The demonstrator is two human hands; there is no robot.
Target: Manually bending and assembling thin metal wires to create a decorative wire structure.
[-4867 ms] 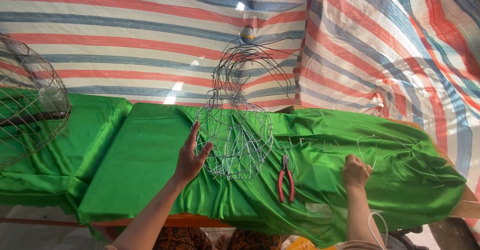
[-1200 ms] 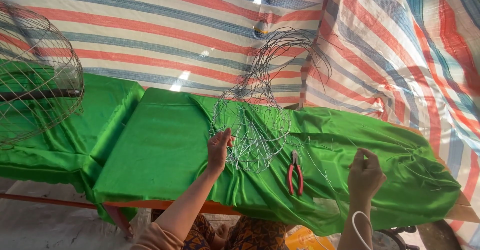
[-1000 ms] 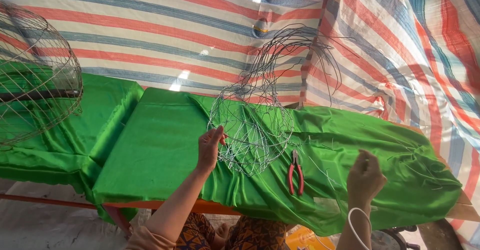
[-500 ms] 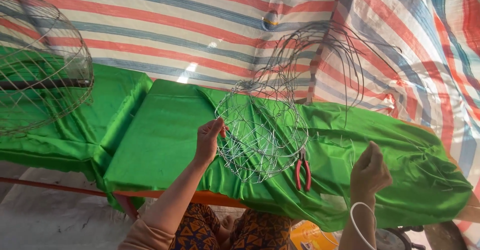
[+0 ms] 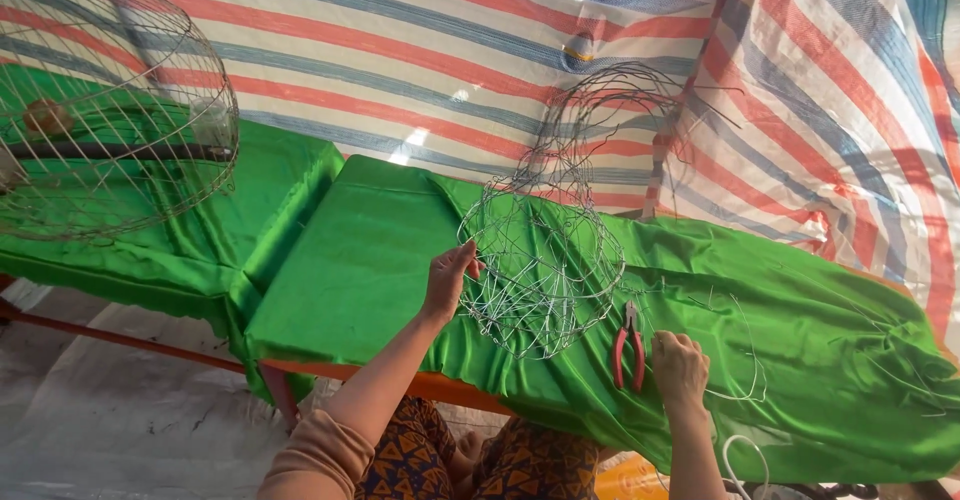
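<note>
A part-woven wire basket frame (image 5: pixel 545 265) stands tilted on the green cloth of the table (image 5: pixel 370 260). My left hand (image 5: pixel 446 282) grips its left rim with thumb and fingers. Long loose wire loops (image 5: pixel 620 100) rise from the frame toward the striped tarp. Red-handled pliers (image 5: pixel 628 345) lie on the cloth just right of the frame. Beside the pliers, my right hand (image 5: pixel 680 365) rests low on the cloth with curled fingers; a thin wire (image 5: pixel 745 360) runs by it, and I cannot tell if the hand holds it.
A large finished wire basket (image 5: pixel 110 110) sits at the far left on a second green-covered table. A red, white and blue striped tarp (image 5: pixel 420 50) hangs behind. The orange table edge (image 5: pixel 330 370) is near my knees. Loose wires (image 5: pixel 900 360) lie at right.
My right hand has come down from mid-air to the cloth beside the pliers. My left hand keeps hold of the frame's rim, and the view has shifted a little.
</note>
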